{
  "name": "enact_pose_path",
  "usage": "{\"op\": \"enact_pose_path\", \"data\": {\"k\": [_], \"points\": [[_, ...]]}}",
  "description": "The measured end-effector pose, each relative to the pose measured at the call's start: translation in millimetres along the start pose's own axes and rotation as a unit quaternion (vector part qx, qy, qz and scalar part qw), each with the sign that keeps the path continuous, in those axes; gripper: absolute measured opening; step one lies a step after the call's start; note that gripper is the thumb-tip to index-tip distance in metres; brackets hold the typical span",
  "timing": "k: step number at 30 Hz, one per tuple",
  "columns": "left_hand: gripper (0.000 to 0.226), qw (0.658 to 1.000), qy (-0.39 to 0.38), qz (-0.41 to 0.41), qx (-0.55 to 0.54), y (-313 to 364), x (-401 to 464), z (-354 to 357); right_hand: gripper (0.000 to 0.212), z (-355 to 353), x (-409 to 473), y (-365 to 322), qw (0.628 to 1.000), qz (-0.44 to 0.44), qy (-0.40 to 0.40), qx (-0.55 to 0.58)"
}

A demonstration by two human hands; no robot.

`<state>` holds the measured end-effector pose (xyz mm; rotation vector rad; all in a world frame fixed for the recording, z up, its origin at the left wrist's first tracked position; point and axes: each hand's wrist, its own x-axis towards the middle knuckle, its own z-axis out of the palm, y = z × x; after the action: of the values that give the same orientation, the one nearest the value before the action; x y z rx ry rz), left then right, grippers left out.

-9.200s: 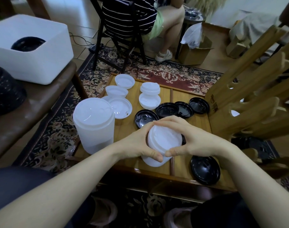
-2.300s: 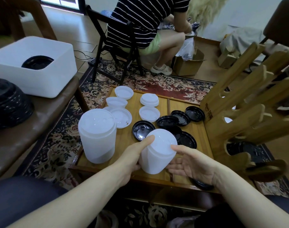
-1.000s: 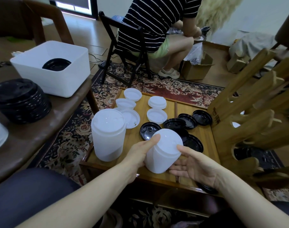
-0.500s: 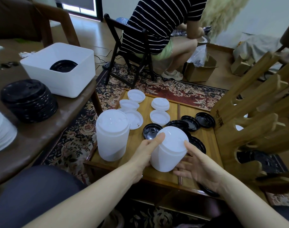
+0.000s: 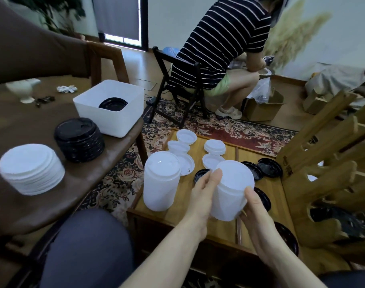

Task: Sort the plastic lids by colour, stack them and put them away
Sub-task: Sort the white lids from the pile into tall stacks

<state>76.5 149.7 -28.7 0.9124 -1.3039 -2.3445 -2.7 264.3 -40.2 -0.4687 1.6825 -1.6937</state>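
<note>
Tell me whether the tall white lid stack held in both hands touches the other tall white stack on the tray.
Apart. The head view shows bare wooden tray between the held stack and the standing stack.

- One view only: the camera sits on my head, wide-angle, facing forward and tilted down.
- Nearest to the lens, my forearms enter from the bottom edge; my left hand (image 5: pixel 205 194) and right hand (image 5: pixel 254 208) lie just below frame centre, either side of a white lid stack (image 5: pixel 231 192).
- My lap fills the lower left corner, so the viewpoint is seated and close above the low wooden table (image 5: pixel 275 196) at centre.
- The dark side table (image 5: pixel 106 161) occupies the left of the frame.
- The top of the frame reaches farther out, to a seated person (image 5: pixel 219 48) and the far wall.
- Straight lines bow towards the edges.
- No second view exists, so no shared region applies.
</note>
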Motion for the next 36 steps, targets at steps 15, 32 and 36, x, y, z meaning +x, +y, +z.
{"op": "enact_pose_path", "data": {"k": [15,32,36], "points": [[0.090,0.995,-0.051,0.090,0.010,30.7,-34.3,-8.4,0.046,32.9,-3.1,-34.1,0.993,-0.108,0.009,0.036],[0.073,0.992,-0.037,0.119,0.020,26.3,-36.0,-25.3,0.065,34.6,-9.1,-26.5,0.999,0.000,0.009,0.039],[0.060,0.990,-0.043,0.125,0.042,8.2,-25.8,-27.8,0.082,27.4,-6.9,-11.0,0.999,0.027,0.020,0.031]]}}
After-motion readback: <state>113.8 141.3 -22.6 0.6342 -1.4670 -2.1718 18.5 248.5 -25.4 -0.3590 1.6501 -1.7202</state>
